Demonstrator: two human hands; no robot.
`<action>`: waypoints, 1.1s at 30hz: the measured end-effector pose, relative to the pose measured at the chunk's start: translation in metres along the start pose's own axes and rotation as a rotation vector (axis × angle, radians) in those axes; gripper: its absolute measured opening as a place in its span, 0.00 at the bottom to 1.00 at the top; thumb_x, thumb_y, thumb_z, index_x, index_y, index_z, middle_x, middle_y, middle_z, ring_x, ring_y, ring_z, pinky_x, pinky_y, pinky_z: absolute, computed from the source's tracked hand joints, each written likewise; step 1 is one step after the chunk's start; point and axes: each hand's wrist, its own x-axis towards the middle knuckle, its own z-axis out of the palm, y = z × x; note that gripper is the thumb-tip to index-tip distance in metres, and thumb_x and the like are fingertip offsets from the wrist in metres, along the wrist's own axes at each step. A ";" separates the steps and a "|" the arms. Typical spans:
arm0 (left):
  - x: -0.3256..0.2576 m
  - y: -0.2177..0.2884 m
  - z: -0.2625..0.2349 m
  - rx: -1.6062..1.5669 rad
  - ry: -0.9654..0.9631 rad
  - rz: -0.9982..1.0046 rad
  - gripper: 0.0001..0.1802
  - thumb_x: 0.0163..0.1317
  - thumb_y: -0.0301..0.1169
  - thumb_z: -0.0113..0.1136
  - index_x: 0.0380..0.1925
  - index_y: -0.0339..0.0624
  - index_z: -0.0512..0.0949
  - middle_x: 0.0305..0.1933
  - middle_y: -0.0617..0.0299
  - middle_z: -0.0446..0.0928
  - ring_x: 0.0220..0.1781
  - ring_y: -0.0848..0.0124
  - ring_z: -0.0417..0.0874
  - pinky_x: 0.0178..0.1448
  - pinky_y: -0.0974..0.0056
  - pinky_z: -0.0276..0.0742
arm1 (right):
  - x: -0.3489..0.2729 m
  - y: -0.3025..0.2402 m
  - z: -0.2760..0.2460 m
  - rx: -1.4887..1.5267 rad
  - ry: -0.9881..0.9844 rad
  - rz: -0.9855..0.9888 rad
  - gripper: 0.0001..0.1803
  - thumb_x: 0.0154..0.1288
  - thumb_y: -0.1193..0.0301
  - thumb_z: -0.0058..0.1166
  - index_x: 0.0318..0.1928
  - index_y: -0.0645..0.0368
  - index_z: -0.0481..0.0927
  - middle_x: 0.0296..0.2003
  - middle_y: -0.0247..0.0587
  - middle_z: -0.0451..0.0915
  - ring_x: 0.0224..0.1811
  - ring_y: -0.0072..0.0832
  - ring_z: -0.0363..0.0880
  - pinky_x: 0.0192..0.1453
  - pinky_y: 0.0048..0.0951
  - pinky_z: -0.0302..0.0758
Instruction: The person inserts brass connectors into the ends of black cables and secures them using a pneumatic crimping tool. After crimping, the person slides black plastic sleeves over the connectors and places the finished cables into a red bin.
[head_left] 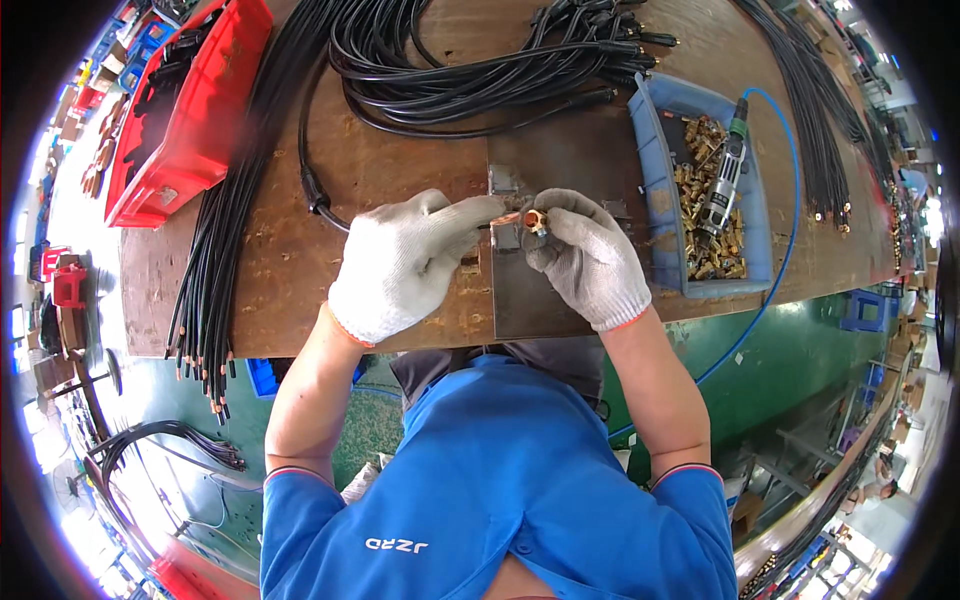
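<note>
Blue bin (656, 175) near right hand (596, 258); tool (723, 187) lying across brass fittings (692, 200).

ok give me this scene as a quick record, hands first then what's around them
left hand: white-gloved, holding a black cable, bare copper end showing
right hand: white-gloved, pinching a brass-coloured fitting
contact: copper end close to fitting; touching unclear
blue bin: right of hands, with brass-coloured pieces and a green-and-silver tool
red bin: far left, holding black parts
coiled cables: beyond the hands
</note>
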 end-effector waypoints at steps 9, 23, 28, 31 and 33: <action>0.000 0.000 0.001 0.018 -0.015 -0.009 0.27 0.62 0.18 0.62 0.61 0.51 0.86 0.31 0.56 0.81 0.32 0.57 0.88 0.38 0.56 0.83 | 0.001 0.000 0.007 0.051 0.005 0.001 0.13 0.80 0.76 0.56 0.59 0.70 0.82 0.48 0.53 0.90 0.46 0.38 0.93 0.47 0.35 0.93; 0.002 -0.004 0.008 -0.024 0.053 0.009 0.30 0.60 0.22 0.64 0.63 0.59 0.85 0.29 0.57 0.80 0.29 0.55 0.86 0.36 0.53 0.83 | 0.003 0.007 0.009 0.087 -0.012 0.006 0.13 0.81 0.76 0.54 0.60 0.69 0.81 0.46 0.49 0.90 0.44 0.35 0.93 0.48 0.35 0.94; 0.001 -0.006 0.011 -0.018 0.030 0.015 0.32 0.58 0.22 0.63 0.64 0.59 0.85 0.29 0.57 0.80 0.29 0.54 0.86 0.36 0.53 0.83 | 0.002 0.008 0.009 0.065 0.022 0.005 0.13 0.81 0.76 0.54 0.59 0.69 0.81 0.45 0.49 0.90 0.44 0.35 0.93 0.48 0.35 0.94; 0.001 -0.006 0.011 0.055 0.009 0.024 0.33 0.57 0.22 0.63 0.65 0.60 0.84 0.29 0.57 0.79 0.29 0.54 0.86 0.35 0.53 0.82 | 0.002 0.007 0.009 0.073 0.005 0.005 0.13 0.81 0.75 0.55 0.59 0.68 0.81 0.45 0.49 0.90 0.44 0.35 0.93 0.48 0.35 0.94; 0.000 -0.005 0.010 0.086 -0.001 0.031 0.34 0.56 0.22 0.62 0.65 0.60 0.84 0.29 0.57 0.79 0.28 0.54 0.85 0.34 0.53 0.82 | 0.003 0.007 0.007 0.090 -0.022 0.002 0.13 0.81 0.76 0.55 0.59 0.68 0.82 0.46 0.49 0.90 0.44 0.36 0.93 0.48 0.36 0.94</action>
